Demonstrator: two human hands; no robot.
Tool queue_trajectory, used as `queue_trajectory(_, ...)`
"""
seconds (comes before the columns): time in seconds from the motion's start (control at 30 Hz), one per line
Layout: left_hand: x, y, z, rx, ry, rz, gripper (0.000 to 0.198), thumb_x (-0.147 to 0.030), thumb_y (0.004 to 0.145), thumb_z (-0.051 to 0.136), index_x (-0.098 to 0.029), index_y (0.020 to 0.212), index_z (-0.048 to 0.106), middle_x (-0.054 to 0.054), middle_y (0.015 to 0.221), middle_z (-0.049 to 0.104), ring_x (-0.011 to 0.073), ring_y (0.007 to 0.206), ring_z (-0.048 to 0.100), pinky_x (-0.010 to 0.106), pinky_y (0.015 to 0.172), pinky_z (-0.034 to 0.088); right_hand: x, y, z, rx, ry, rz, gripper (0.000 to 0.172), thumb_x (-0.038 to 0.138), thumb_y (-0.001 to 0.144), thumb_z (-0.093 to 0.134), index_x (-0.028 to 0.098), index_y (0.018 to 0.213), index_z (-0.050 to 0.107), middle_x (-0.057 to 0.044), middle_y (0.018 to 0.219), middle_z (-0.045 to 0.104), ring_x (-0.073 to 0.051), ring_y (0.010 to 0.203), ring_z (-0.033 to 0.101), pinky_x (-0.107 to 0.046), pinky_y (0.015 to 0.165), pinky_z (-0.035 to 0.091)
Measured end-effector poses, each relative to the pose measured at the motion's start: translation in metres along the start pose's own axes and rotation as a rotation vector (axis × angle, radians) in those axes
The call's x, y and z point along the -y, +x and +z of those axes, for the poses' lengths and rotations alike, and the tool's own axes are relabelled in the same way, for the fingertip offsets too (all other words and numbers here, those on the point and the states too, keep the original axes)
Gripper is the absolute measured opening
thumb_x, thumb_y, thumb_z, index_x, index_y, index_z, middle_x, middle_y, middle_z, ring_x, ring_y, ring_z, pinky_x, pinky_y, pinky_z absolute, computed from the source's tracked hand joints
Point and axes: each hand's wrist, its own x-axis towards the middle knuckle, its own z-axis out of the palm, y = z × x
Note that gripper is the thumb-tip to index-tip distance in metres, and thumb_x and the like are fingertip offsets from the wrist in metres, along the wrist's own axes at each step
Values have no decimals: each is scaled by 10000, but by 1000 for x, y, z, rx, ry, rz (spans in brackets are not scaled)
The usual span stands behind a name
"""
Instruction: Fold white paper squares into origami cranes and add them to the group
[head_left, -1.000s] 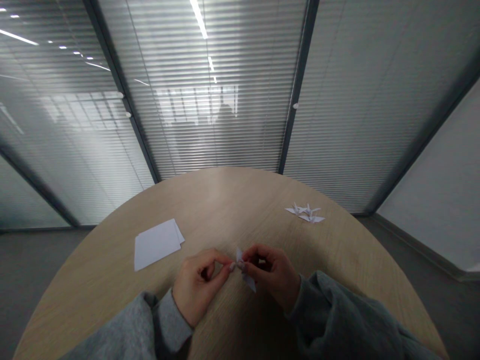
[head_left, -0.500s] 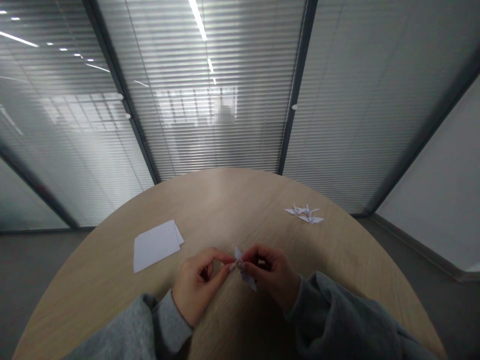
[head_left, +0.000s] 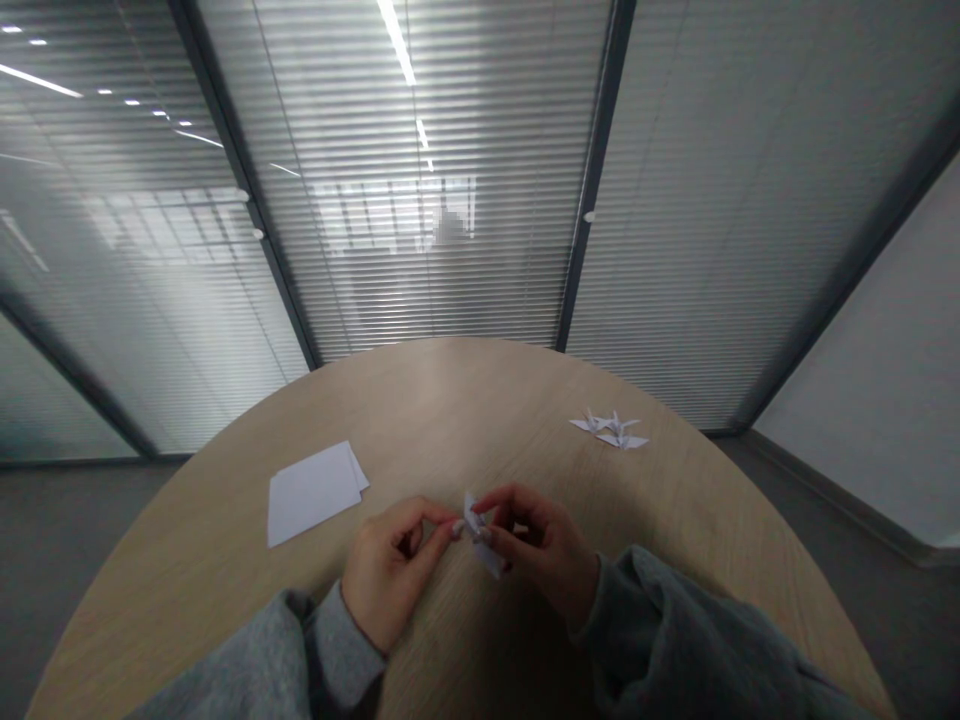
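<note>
A small folded white paper crane (head_left: 489, 560) is held above the near part of the round table, its wings spread toward and away from me. My right hand (head_left: 544, 545) pinches its body from the right between thumb and fingers. From the left, the thumb and forefinger of my left hand (head_left: 397, 565) close on the crane's thin pointed end. The fingertips cover much of the middle of the fold.
White paper sheets (head_left: 313, 495) lie overlapping on the left of the wooden table (head_left: 450, 410). Several finished paper cranes (head_left: 611, 428) sit grouped at the back right. Behind the table's far edge stands a glass partition with blinds (head_left: 465, 290).
My left fingertips have drawn slightly left, away from my right fingers. The crane has shifted a little left and more of its middle shows.
</note>
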Motion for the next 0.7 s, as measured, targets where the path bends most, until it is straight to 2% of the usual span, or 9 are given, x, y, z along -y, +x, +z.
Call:
queue_trajectory(0.1, 0, 0, 0, -35, -10, -11, 319, -413, 792, 514, -161, 708, 691, -53, 476, 355, 113, 443, 345, 221, 452, 252, 1, -1, 1, 32, 64, -14, 438, 508, 676, 690, 174, 925, 555, 47, 635, 507, -97, 532, 502, -248, 511, 437)
queue_trajectory(0.3, 2, 1, -1, -47, -28, -1, 296, -407, 793, 540, -175, 702, 701, -28, 490, 447, 118, 460, 381, 224, 460, 270, 4, -1, 2, 30, 133, -4, 409, 454, 670, 716, 194, 867, 470, 64, 634, 526, -93, 544, 525, -247, 535, 453)
queue_trajectory(0.43, 1, 1, -2, -17, -88, -3, 271, -413, 788, 569, -176, 796, 702, -33, 484, 456, 122, 462, 395, 229, 465, 289, 3, -1, 2, 8, 137, -20, 390, 439, 689, 703, 205, 855, 439, 69, 635, 514, -93, 548, 515, -248, 536, 449)
queue_trajectory(0.53, -1, 2, -1, 26, -195, -18, 311, -435, 837, 502, -169, 872, 660, -4, 574, 543, 141, 528, 455, 244, 510, 341, 3, -1, 3, 23, 125, -19, 389, 437, 694, 694, 210, 856, 422, 74, 634, 494, -93, 543, 508, -244, 531, 427)
queue_trajectory(0.6, -1, 3, 0, 41, -255, -26, 314, -439, 856, 468, -168, 856, 625, 12, 644, 571, 153, 593, 484, 256, 556, 367, 3, -2, 3, 43, 93, -17, 383, 430, 695, 689, 210, 858, 422, 71, 638, 485, -95, 551, 498, -238, 528, 402)
queue_trajectory(0.7, 2, 7, 4, 49, -306, -44, 296, -446, 843, 483, -170, 792, 578, -3, 644, 529, 155, 628, 474, 263, 590, 368, 6, -5, 4, 82, 28, -33, 357, 400, 703, 676, 203, 869, 428, 61, 654, 479, -95, 570, 468, -231, 531, 365)
